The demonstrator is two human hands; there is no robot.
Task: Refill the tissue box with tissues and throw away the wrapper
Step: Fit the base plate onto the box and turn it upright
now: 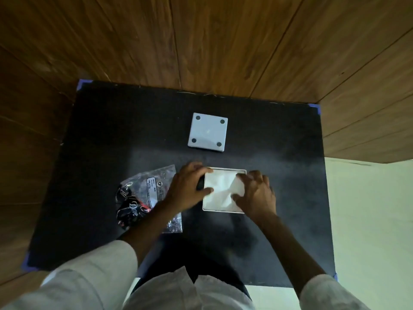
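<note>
A white square tissue box (223, 210) lies open on the black table, with white tissues (221, 189) filling it. My left hand (187, 186) rests on the box's left edge, fingers over the tissues. My right hand (254, 193) presses on the tissues at the right side. The box's white base panel (207, 132), with dark round feet at its corners, lies apart farther back. The crumpled clear and black wrapper (143, 198) lies to the left, partly under my left forearm.
The black table (111, 130) has blue tape at its corners and stands against wooden wall panels (201, 41). A pale floor (368, 220) shows to the right. My white sleeves fill the near edge.
</note>
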